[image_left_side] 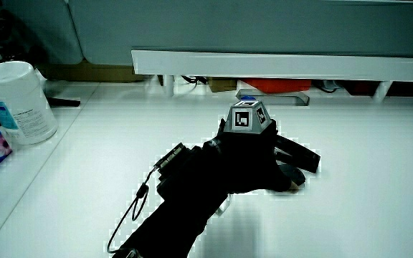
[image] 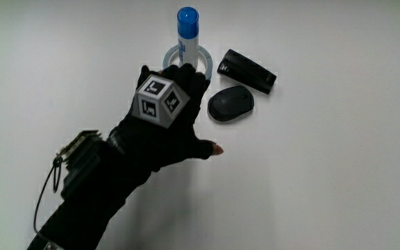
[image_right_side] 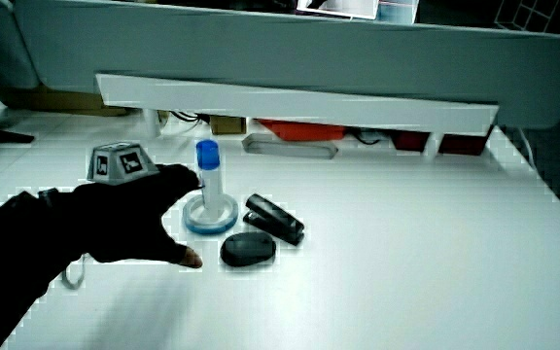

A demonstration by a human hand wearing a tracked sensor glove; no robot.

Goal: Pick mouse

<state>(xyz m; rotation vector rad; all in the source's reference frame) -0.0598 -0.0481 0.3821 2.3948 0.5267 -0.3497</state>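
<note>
We see a white desk with a low partition along one edge; near the desk's middle sits a black mouse; just beside the mouse lie a flat black box and a tube with a blue cap standing upright in a pale ring; the hand rests just beside the mouse, partly over the ring; its fingers are loose and spread and we see nothing in them; the mouse lies untouched; a white tub stands at a desk edge, well apart.
</note>
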